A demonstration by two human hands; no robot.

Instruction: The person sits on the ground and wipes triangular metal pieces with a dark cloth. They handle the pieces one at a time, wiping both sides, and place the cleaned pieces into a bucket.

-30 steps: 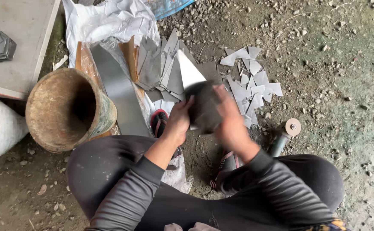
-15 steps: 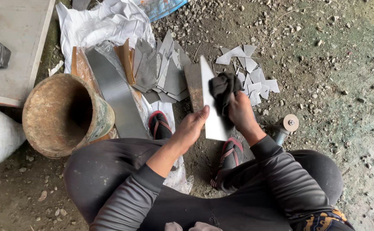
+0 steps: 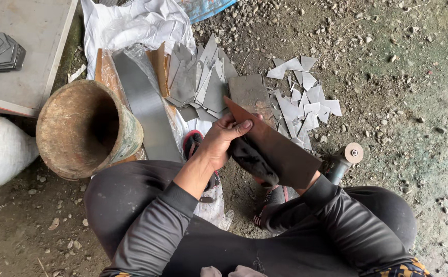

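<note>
I sit on gravel ground and hold up a rusty brown metal sheet (image 3: 277,149), tilted from upper left to lower right. My left hand (image 3: 220,139) grips its upper left edge, thumb on top. A dark cloth (image 3: 252,160) bunches just under that hand, against the sheet's lower edge. My right hand is hidden behind the sheet; only its wrist and black sleeve (image 3: 319,187) show at the sheet's lower right end.
An angle grinder (image 3: 344,158) lies by my right knee. Small grey metal offcuts (image 3: 302,102) and a pile of larger cut sheets (image 3: 203,82) lie ahead. A rusty flared metal vessel (image 3: 88,128) lies at left, beside a long grey strip (image 3: 144,107). Dark sheets (image 3: 1,51) are stacked on a board.
The sheet has turned over: its pale face showed before, its brown face shows now. My right hand and the cloth, on top before, now sit behind and below it.
</note>
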